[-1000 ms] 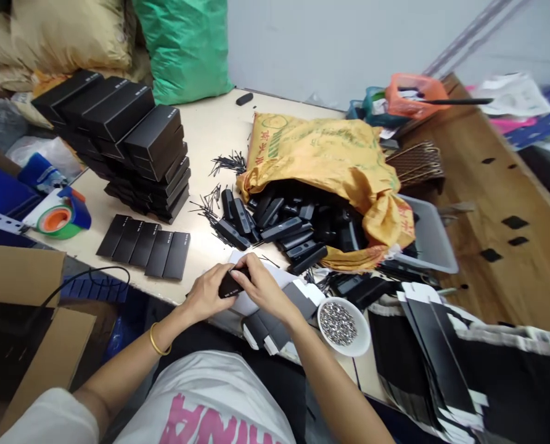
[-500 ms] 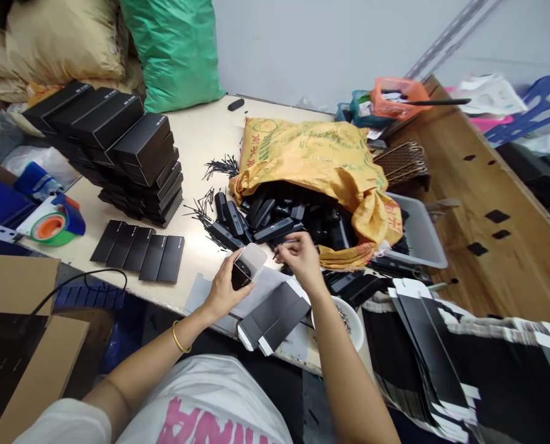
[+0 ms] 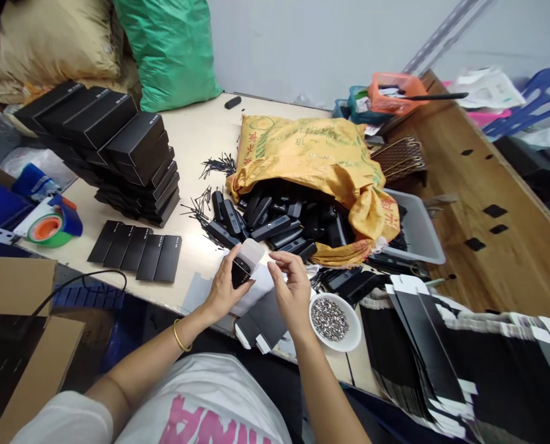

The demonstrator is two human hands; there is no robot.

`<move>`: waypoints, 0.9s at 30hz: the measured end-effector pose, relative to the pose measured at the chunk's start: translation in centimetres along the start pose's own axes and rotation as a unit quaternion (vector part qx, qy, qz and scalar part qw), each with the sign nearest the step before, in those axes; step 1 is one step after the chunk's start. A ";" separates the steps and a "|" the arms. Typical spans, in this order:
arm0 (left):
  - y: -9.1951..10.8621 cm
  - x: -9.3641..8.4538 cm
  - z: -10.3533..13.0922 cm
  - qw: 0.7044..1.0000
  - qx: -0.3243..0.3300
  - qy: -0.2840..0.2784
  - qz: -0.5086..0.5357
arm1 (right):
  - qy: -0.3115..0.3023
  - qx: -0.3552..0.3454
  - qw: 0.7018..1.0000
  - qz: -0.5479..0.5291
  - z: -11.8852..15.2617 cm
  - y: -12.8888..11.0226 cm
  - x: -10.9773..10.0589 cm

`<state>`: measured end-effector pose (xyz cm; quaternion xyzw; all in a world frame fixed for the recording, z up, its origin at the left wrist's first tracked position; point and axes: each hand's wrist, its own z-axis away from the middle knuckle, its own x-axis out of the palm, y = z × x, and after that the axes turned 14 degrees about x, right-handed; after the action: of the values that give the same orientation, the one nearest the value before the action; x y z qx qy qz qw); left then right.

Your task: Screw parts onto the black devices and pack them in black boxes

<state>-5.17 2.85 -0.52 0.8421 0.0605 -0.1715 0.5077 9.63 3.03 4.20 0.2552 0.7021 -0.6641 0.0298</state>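
Note:
My left hand [image 3: 226, 287] is wrapped round a small black carton [image 3: 241, 274], tilted, its pale end flap [image 3: 251, 251] standing up. A black device shows inside the carton's mouth. Just to the right hovers my right hand [image 3: 293, 290], its fingers bent and slightly apart, with nothing visible between them. Below the two hands lies a flat black carton [image 3: 263, 317], partly covered by my right hand. Several black handheld devices [image 3: 270, 227] spill from a yellow sack [image 3: 303, 145] beyond my hands.
Black boxes stand in a tall stack [image 3: 136, 142] on the left, with a row of boxes [image 3: 136, 250] before it. A white bowl of small metal parts [image 3: 330, 317], folded cartons [image 3: 409, 351] and a grey bin [image 3: 420, 228] sit right. Thin black sticks [image 3: 219, 165] lie beside the sack.
My right hand has come back from the devices toward the carton and lower; the thin dark piece in its fingers no longer shows. The bowl is now uncovered. My left hand keeps the carton.

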 end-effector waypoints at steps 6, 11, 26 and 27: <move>0.1 0.0 0.3 0.997 0.033 -0.049 0.039 | -0.025 0.093 0.995 -0.036 0.8 1.7 3.1; -0.1 0.2 -0.1 0.994 -0.014 -0.040 0.101 | 0.026 -0.045 0.998 -0.022 2.2 2.0 5.4; -0.7 -1.0 -1.4 0.996 -0.067 -0.062 -0.005 | -0.013 -0.139 0.990 0.035 2.4 4.1 4.9; -0.9 -2.8 -1.9 0.992 -0.087 -0.063 -0.058 | -0.027 -0.103 0.993 0.040 2.4 4.3 4.2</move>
<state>-7.60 5.19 0.53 0.7770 0.0919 -0.2480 0.5713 7.02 2.05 -1.63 0.2607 0.7550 -0.5930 0.1021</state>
